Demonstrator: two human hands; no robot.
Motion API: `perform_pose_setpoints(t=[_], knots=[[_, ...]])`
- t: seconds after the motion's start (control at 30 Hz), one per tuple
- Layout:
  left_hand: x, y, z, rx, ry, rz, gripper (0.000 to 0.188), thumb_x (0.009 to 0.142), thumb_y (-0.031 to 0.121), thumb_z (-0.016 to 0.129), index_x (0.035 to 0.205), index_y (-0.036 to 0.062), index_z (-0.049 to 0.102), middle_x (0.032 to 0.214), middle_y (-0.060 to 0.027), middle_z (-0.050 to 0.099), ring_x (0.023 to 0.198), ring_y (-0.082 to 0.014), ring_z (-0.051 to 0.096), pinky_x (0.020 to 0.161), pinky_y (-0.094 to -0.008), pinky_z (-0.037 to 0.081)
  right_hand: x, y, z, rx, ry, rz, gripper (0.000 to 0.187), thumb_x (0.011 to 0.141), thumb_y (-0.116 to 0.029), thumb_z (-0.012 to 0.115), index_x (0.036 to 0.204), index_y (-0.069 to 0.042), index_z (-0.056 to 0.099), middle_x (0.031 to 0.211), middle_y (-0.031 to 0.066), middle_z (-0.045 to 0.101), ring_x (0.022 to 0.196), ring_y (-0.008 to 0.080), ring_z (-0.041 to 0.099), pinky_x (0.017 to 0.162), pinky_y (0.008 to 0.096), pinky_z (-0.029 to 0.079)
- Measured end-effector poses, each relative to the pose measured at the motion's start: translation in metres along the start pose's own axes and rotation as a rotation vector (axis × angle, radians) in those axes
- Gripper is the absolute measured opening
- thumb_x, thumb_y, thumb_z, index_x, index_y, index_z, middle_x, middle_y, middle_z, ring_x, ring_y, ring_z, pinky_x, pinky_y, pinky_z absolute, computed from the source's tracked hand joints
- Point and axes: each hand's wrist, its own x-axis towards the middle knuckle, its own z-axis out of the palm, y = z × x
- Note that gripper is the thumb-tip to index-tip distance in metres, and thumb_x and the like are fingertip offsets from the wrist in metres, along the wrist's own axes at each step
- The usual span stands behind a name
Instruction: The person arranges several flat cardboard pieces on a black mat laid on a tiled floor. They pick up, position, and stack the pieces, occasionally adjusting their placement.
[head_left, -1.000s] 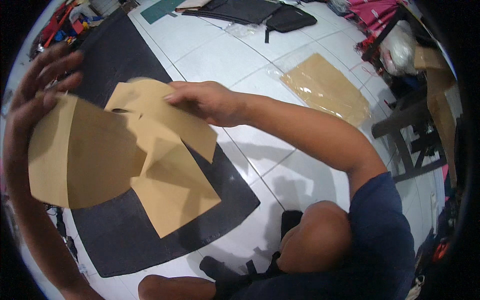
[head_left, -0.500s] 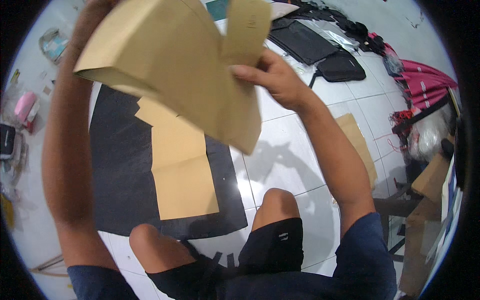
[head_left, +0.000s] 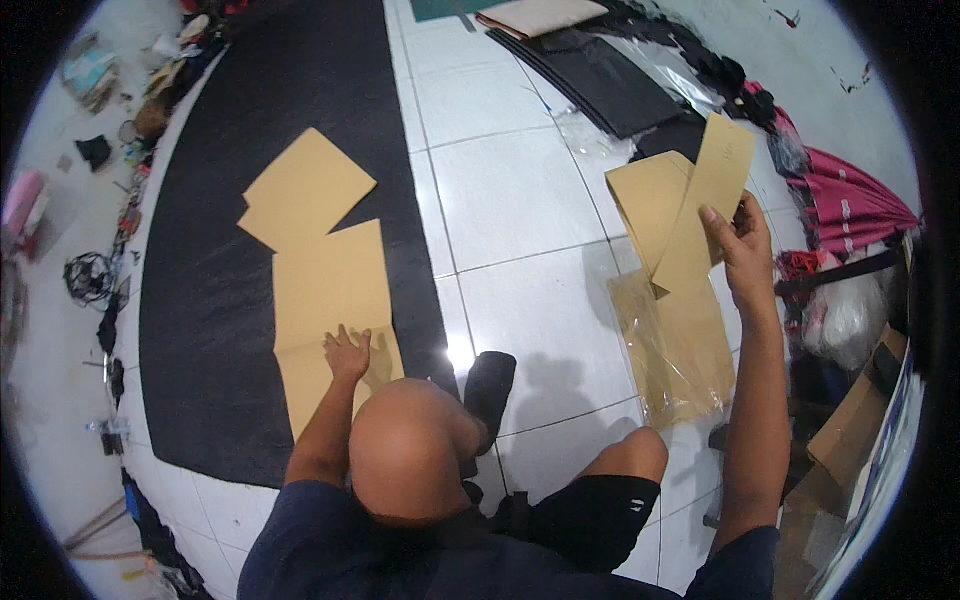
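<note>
My left hand (head_left: 347, 355) presses with spread fingers on a long creased sheet of brown card (head_left: 330, 280), which lies on a large black cloth (head_left: 220, 330). A smaller squarish brown card piece (head_left: 310, 190), notched at its left corner, touches the sheet's far end. Off to the right, my right hand (head_left: 745, 240) grips brown card pieces (head_left: 722, 165), thumb on top: a narrow strip and a wider piece beside it. Below them on the white tiles is a clear plastic bag (head_left: 650, 370) with brown card in or under it; I cannot tell which.
Folded black material (head_left: 600, 85) and a pale folded piece (head_left: 540, 17) lie at the far right. A pink cloth bundle (head_left: 850, 195), a stuffed clear bag (head_left: 850, 320) and cardboard (head_left: 850, 410) line the right side. Cords (head_left: 90, 278) and clutter run along the left wall.
The card pieces have moved from in front of me down to the right, now in my right hand alone. My left hand has let go of them and come down onto the long sheet.
</note>
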Motion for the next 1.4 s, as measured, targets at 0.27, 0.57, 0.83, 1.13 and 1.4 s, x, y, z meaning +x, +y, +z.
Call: perform_pose_setpoints(t=[0.27, 0.57, 0.83, 1.13, 1.4], knots=[[-0.004, 0.017, 0.076, -0.012, 0.158, -0.161, 0.085, 0.095, 0.056, 0.045, 0.153, -0.0013, 0.018, 0.158, -0.0299, 0.011, 0.148, -0.0429, 0.008, 0.119, -0.0532, 0.006, 0.070, -0.012, 0.009, -0.291, -0.039, 0.093, 0.046, 0.091, -0.017, 0.068, 0.130, 0.001, 0.052, 0.118, 0.0103, 0.063, 0.110, 0.0162, 0.057, 0.097, 0.0307, 0.043], [0.002, 0.026, 0.062, -0.032, 0.150, -0.181, 0.084, 0.091, 0.046, 0.053, 0.152, 0.0000, 0.019, 0.158, -0.0295, 0.011, 0.148, -0.0436, 0.008, 0.119, -0.0547, 0.007, 0.275, -0.138, 0.203, -0.383, -0.276, -0.075, 0.052, 0.093, -0.024, 0.066, 0.134, 0.002, 0.049, 0.116, 0.0119, 0.063, 0.099, 0.0157, 0.063, 0.087, 0.0278, 0.051], [0.003, 0.017, 0.069, -0.080, 0.117, -0.214, 0.086, 0.089, 0.048, 0.054, 0.153, 0.0031, 0.019, 0.158, -0.0277, 0.009, 0.148, -0.0424, 0.007, 0.119, -0.0536, 0.004, 0.325, -0.143, 0.375, -0.232, -0.520, -0.143, 0.055, 0.093, -0.023, 0.067, 0.138, 0.002, 0.047, 0.127, 0.0144, 0.058, 0.113, 0.0190, 0.059, 0.101, 0.0322, 0.045], [0.002, 0.016, 0.075, -0.137, 0.251, -0.166, 0.085, 0.088, 0.047, 0.056, 0.152, 0.0026, 0.023, 0.158, -0.0281, 0.015, 0.147, -0.0434, 0.015, 0.118, -0.0562, 0.010, 0.351, -0.149, 0.467, -0.072, -0.798, -0.229, 0.066, 0.089, -0.019, 0.066, 0.145, 0.001, 0.038, 0.132, 0.0137, 0.055, 0.121, 0.0197, 0.054, 0.105, 0.0328, 0.041], [-0.001, -0.003, 0.087, -0.092, 0.131, -0.216, 0.085, 0.087, 0.048, 0.063, 0.148, -0.0021, 0.032, 0.154, -0.0304, 0.023, 0.145, -0.0456, 0.020, 0.118, -0.0565, 0.014, 0.395, -0.100, 0.624, -0.035, -1.200, -0.255, 0.070, 0.090, -0.016, 0.065, 0.149, 0.001, 0.033, 0.122, 0.0162, 0.062, 0.103, 0.0189, 0.064, 0.092, 0.0302, 0.050]])
